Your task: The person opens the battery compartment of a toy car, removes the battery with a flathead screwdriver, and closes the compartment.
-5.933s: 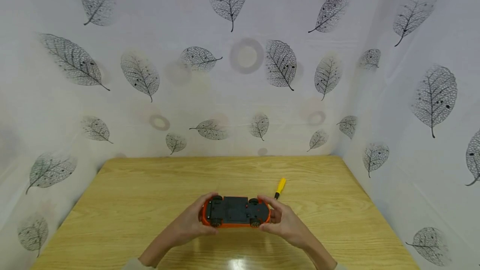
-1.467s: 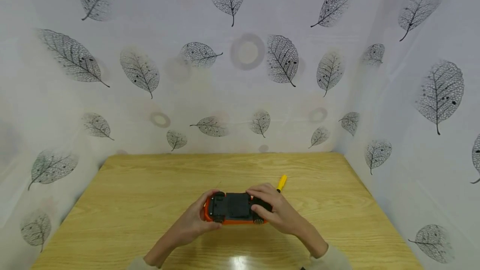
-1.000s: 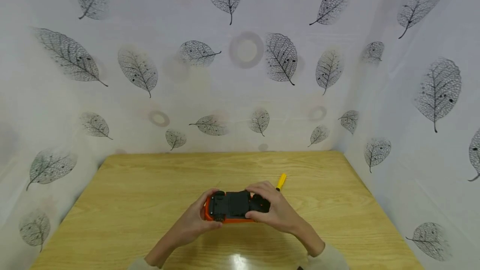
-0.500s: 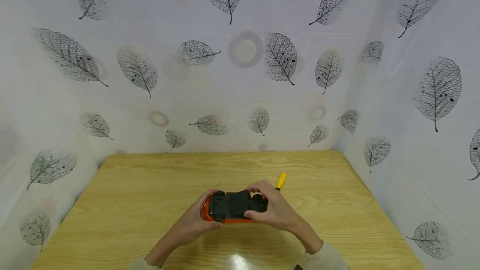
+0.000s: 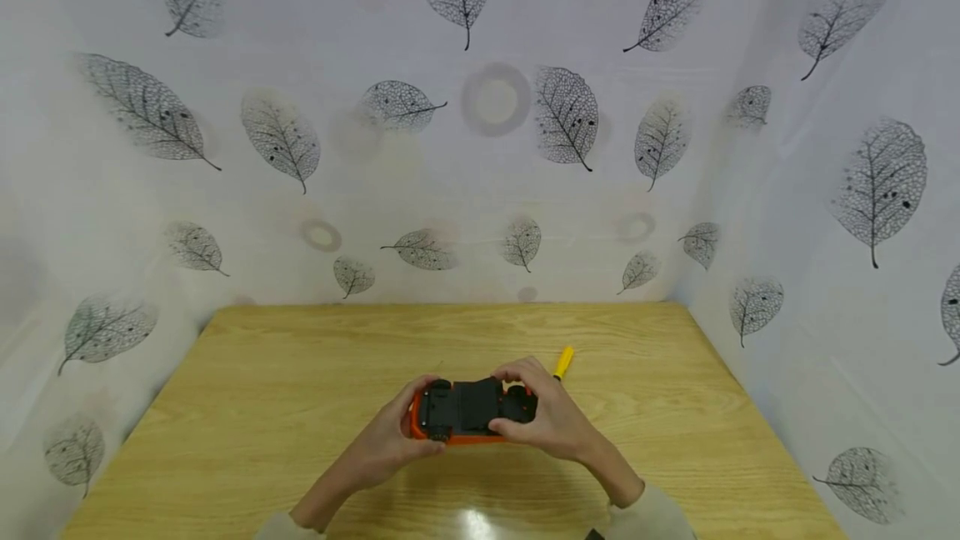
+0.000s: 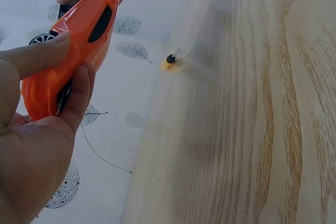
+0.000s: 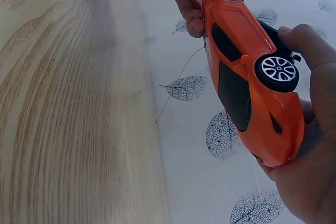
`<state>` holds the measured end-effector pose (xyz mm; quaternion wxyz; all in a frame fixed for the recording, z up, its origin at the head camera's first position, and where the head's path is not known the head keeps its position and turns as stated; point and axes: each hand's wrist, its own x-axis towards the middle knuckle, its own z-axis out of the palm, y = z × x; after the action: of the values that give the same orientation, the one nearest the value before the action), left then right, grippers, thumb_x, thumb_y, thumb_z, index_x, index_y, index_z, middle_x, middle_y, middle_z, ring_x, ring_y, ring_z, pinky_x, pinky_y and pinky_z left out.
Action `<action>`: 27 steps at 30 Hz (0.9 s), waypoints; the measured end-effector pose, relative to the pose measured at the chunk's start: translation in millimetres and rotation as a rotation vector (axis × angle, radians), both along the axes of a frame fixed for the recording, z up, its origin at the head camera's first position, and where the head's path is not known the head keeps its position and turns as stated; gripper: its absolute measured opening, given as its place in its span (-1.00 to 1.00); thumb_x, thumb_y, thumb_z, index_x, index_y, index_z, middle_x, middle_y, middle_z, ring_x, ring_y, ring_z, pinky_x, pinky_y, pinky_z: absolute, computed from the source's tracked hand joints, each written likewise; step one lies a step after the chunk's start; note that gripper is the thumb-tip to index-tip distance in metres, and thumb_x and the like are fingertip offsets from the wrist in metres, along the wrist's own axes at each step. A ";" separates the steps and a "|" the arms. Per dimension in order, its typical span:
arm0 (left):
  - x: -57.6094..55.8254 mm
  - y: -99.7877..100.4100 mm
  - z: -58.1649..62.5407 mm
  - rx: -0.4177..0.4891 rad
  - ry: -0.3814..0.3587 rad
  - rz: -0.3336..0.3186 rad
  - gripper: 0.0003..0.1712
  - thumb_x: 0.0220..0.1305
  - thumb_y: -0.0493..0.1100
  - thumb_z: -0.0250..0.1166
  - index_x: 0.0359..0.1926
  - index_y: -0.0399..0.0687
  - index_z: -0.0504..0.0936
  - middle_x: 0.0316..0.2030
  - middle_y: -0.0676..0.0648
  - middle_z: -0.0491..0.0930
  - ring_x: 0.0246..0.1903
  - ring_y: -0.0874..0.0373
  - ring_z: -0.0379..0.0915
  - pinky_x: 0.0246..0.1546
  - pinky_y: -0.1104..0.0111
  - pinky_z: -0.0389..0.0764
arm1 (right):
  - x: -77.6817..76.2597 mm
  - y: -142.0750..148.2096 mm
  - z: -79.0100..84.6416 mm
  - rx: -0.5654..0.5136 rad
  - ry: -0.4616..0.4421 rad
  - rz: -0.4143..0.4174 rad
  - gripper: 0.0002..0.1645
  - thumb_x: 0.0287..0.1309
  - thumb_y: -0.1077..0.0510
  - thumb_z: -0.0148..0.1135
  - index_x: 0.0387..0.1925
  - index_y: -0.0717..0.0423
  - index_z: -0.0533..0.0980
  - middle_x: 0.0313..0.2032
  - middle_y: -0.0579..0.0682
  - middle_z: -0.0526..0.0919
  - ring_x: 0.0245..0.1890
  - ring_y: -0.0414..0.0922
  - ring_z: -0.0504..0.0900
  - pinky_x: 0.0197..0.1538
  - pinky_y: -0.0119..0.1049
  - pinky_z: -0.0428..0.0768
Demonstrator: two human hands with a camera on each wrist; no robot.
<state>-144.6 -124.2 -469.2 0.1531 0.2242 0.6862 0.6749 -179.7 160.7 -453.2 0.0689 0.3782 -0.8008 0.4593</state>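
An orange toy car [image 5: 465,412] is held upside down above the wooden table [image 5: 247,407], its black underside facing up. My left hand [image 5: 390,438] grips its left end, thumb and fingers curled round the body [image 6: 73,45]. My right hand [image 5: 546,419] grips the right end, fingers curled over the black underside and thumb at the near side. The right wrist view shows the car's orange roof and dark windows [image 7: 247,82] with one silver-rimmed wheel [image 7: 276,72]. A yellow-handled screwdriver [image 5: 561,362] lies on the table just beyond my right hand.
White cloth with grey leaf prints [image 5: 495,148] walls in the table at the back and on both sides. The table's grain shows in both wrist views [image 6: 262,129], and the screwdriver [image 6: 169,61] lies near its far edge.
My right hand has slid from the car's end onto its underside, fingers curling over the right part. The car has shifted slightly left and away. My left hand keeps its grip.
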 end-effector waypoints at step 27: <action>0.8 -9.6 -2.3 0.063 -0.070 0.012 0.04 0.26 -0.46 0.42 0.57 -0.31 -0.03 0.45 -0.48 0.08 0.23 -0.21 0.49 0.08 0.21 0.69 | -3.7 23.3 14.4 -0.155 0.031 -0.078 -0.37 0.12 0.44 0.45 0.23 0.33 0.47 0.07 0.17 0.55 0.03 -0.12 0.47 0.12 -0.44 0.51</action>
<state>-143.9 -133.8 -471.5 0.1658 0.2008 0.6601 0.7046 -183.3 184.0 -438.8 0.1281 0.3471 -0.7759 0.5110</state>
